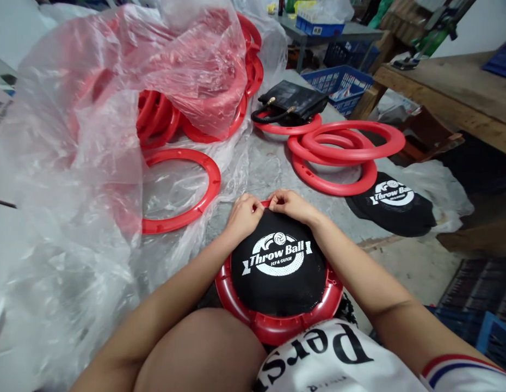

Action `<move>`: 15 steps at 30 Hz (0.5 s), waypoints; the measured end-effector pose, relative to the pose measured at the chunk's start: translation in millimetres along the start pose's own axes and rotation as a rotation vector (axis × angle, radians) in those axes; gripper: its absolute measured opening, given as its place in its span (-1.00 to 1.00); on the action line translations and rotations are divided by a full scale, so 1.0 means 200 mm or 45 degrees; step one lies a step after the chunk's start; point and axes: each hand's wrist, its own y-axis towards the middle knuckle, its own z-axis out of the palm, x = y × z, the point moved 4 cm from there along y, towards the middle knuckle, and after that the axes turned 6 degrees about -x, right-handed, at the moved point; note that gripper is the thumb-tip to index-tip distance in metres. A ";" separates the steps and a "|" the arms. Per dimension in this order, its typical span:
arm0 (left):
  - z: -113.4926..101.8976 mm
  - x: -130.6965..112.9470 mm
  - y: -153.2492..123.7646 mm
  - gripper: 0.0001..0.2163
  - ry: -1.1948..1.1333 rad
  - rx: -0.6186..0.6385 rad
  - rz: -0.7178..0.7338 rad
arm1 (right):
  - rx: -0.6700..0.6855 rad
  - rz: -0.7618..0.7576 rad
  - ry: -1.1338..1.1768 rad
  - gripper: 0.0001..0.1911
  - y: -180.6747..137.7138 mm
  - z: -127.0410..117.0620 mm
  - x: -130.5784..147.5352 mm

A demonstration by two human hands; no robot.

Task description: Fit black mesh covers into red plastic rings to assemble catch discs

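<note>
Two hands (245,214) (291,206) on one ring (277,328), one disc (279,272)

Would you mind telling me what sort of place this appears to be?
Probably a workshop or assembly area: many similar red rings, printed black discs and blue crates suggest it.

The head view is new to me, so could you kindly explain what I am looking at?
Of course. There is no machine here: a camera worn on a person's head looks forward and down at two bare hands. The left hand and right hand pinch at the far edge of a black disc printed "Throw Ball", which lies over a red ring at the lap. On the grey table beyond are a loose red ring and clear plastic over many more. To the right are stacked rings, a black bag and other printed discs.
</note>
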 end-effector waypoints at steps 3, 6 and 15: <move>0.00 0.00 0.00 -0.89 0.007 0.003 -0.024 | -0.011 -0.011 -0.033 -0.94 0.00 0.00 0.00; 0.00 0.00 0.00 -0.89 0.016 0.005 -0.049 | -0.028 -0.021 -0.074 -0.92 0.00 0.00 0.00; 0.01 0.00 0.00 -0.88 0.051 0.010 -0.041 | -0.056 0.008 -0.135 -0.94 0.00 0.01 -0.01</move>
